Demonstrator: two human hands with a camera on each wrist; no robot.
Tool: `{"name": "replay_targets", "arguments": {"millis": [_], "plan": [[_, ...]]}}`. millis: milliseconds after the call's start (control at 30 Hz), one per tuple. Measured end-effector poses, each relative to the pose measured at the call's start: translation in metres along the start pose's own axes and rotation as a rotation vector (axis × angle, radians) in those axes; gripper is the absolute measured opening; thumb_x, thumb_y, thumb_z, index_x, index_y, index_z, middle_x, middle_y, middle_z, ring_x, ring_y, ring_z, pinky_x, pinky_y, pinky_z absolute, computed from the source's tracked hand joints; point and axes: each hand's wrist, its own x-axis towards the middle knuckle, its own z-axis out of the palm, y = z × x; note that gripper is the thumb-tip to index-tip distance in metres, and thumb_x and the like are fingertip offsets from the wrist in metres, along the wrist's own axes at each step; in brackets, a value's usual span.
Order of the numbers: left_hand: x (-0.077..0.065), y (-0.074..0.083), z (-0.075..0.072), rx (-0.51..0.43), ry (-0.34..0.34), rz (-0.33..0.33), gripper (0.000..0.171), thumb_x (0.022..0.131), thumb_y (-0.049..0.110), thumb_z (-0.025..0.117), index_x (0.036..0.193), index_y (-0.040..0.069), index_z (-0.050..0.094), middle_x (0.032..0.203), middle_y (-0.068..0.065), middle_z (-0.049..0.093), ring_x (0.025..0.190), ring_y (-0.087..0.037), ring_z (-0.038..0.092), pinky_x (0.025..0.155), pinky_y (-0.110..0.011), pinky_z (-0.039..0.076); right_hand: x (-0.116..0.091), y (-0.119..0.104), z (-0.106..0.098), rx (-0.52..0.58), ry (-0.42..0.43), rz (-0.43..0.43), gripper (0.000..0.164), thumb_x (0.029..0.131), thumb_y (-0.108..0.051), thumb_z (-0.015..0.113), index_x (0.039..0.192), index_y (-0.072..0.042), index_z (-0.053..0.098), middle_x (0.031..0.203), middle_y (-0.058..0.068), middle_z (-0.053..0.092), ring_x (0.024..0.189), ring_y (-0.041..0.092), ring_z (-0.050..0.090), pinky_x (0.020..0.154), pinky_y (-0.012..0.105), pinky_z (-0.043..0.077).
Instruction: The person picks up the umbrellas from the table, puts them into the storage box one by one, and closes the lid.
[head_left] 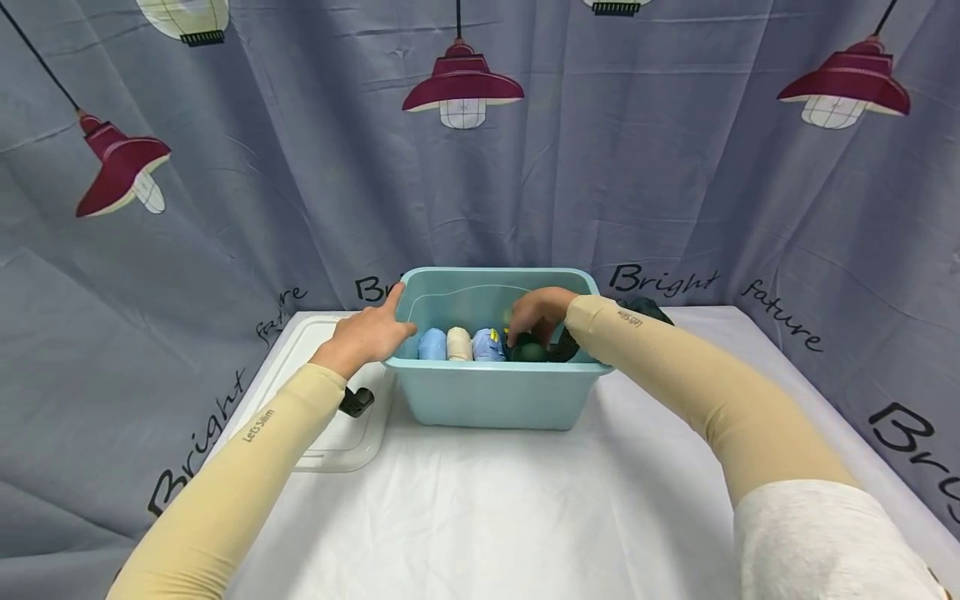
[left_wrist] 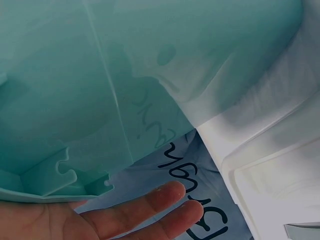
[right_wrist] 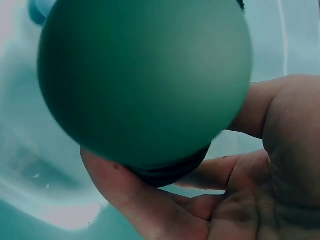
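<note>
Table [head_left: 510, 492]: white, running from the near side back under the bin.
Lid [head_left: 360, 437]: off, lying at left beside the bin.
Bin [head_left: 487, 367]: pale blue, uncovered.
Row: from left, a light blue roll [head_left: 432, 345], a cream roll [head_left: 460, 344] and a blue roll [head_left: 488, 347], side by side inside.
Green roll [head_left: 531, 353]: in the bin, right of these (cloth or yarn, I cannot tell).
Left hand [head_left: 367, 335]: thumb and fingers spread at the left rim.
Right hand [head_left: 542, 308]: reaching inside, fingers curled round the green roll.
Dark bundle [head_left: 648, 310]: far right, outside the bin, partly hidden by the sleeve [head_left: 697, 383].
Progress: three rolls look settled; the green roll seems in hand, the bundle and lid probably left, though filling or emptying is unclear.
</note>
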Motion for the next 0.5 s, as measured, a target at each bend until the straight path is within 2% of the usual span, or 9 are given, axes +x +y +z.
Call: {"name": "replay_targets", "arguments": {"millis": [133, 300, 400, 500], "plan": [[-0.0001, 0.0004, 0.0018, 0.004, -0.010, -0.001, 0.087, 0.096, 0.051, 0.044, 0.163, 0.028, -0.007, 0.144, -0.022, 0.055, 0.112, -0.039, 0.063, 0.094, -0.061, 0.043, 0.0031, 0.0026, 0.0030, -0.039, -0.021, 0.005, 0.027, 0.095, -0.021, 0.065, 0.114, -0.003, 0.059, 0.112, 0.015, 0.065, 0.094, 0.023, 0.068, 0.081, 0.036, 0.058], [-0.0001, 0.0002, 0.0021, 0.004, 0.012, 0.002, 0.087, 0.096, 0.050, 0.045, 0.163, 0.027, -0.005, 0.143, -0.023, 0.055, 0.112, -0.040, 0.063, 0.094, -0.062, 0.043, 0.0011, 0.0013, 0.0013, -0.099, -0.033, -0.012, 0.021, 0.096, -0.023, 0.064, 0.106, -0.005, 0.063, 0.107, 0.013, 0.067, 0.088, 0.021, 0.068, 0.075, 0.033, 0.056], [-0.0004, 0.0008, 0.0010, 0.004, 0.014, 0.003, 0.086, 0.096, 0.050, 0.044, 0.164, 0.026, -0.004, 0.143, -0.023, 0.055, 0.112, -0.041, 0.064, 0.094, -0.062, 0.043, 0.0006, 0.0005, -0.0003, -0.127, -0.068, -0.019, 0.025, 0.098, -0.023, 0.063, 0.111, -0.002, 0.066, 0.112, 0.018, 0.069, 0.089, 0.025, 0.070, 0.073, 0.033, 0.054], [-0.0016, 0.0005, 0.0000, 0.007, 0.010, 0.000, 0.086, 0.096, 0.050, 0.044, 0.163, 0.027, -0.005, 0.143, -0.023, 0.055, 0.111, -0.040, 0.064, 0.093, -0.061, 0.044, 0.0014, -0.0004, -0.0011, -0.149, -0.108, -0.025, 0.031, 0.099, -0.023, 0.061, 0.121, 0.000, 0.065, 0.118, 0.021, 0.069, 0.097, 0.027, 0.071, 0.080, 0.036, 0.053]]}}
